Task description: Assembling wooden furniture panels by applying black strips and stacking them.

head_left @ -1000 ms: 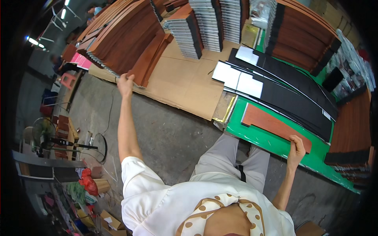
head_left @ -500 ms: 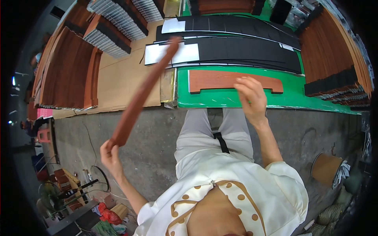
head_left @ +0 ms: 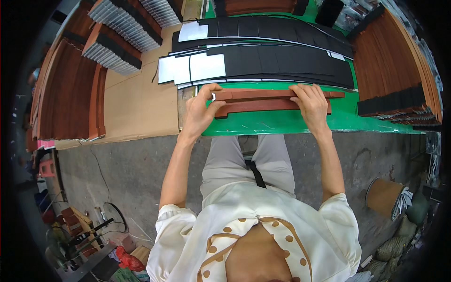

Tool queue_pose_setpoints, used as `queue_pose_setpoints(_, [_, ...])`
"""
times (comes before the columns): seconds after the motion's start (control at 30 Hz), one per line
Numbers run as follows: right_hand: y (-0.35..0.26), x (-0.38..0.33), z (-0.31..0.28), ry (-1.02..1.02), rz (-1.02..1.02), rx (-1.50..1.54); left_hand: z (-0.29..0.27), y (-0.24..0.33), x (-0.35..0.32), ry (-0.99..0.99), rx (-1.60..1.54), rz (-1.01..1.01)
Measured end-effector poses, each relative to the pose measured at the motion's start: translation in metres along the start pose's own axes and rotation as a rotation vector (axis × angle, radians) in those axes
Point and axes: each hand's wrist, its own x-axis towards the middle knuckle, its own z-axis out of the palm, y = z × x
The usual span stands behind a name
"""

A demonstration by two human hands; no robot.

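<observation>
Two long red-brown strips lie on the green mat (head_left: pixel 282 123) in front of my knees. The upper strip (head_left: pixel 260 94) rests partly over the lower strip (head_left: pixel 263 107). My left hand (head_left: pixel 199 113) grips the left ends of the strips, thumb on top. My right hand (head_left: pixel 310 102) presses down on their right part with fingers curled over the upper strip. Just beyond the strips lie long black sheets (head_left: pixel 272 58) with white paper pieces (head_left: pixel 190 68) at their left end.
Stacks of red-brown strips (head_left: pixel 70 94) lie on brown cardboard (head_left: pixel 136 103) at the left. More stacks with black layers (head_left: pixel 399 75) stand at the right. Grey-edged bundles (head_left: pixel 122 33) sit at the top left. A brown roll (head_left: pixel 383 195) stands on the concrete floor at the right.
My left hand brought a red-brown strip from the left pile across and laid it onto the strip on the green mat. My right hand stayed on the mat strip.
</observation>
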Motion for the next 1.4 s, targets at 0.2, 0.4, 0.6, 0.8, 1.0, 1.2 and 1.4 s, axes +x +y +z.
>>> queue_pose_setpoints(0.2, [0.006,0.0,0.01,-0.096,0.05,0.009,0.007,-0.022,0.007,-0.095,0.043,-0.133])
queue_pose_setpoints(0.4, [0.002,0.002,0.004,-0.179,0.062,-0.066,0.0,-0.025,0.001,-0.125,-0.094,-0.083])
queue_pose_setpoints(0.6, [0.009,0.037,-0.005,0.022,0.078,0.17,-0.018,-0.047,0.028,0.085,0.046,0.036])
queue_pose_setpoints(0.8, [-0.014,0.125,0.051,-0.086,-0.083,0.401,-0.004,-0.067,0.082,-0.12,0.412,0.377])
queue_pose_setpoints(1.0, [-0.023,0.177,0.133,-0.237,-0.209,0.297,0.012,-0.068,0.082,-0.162,0.554,0.362])
queue_pose_setpoints(1.2, [-0.034,0.18,0.168,-0.354,-0.474,0.046,0.012,-0.076,0.077,-0.12,0.47,0.344])
queue_pose_setpoints(1.4, [-0.034,0.174,0.179,-0.316,-0.62,-0.032,0.009,-0.077,0.076,-0.141,0.537,0.385])
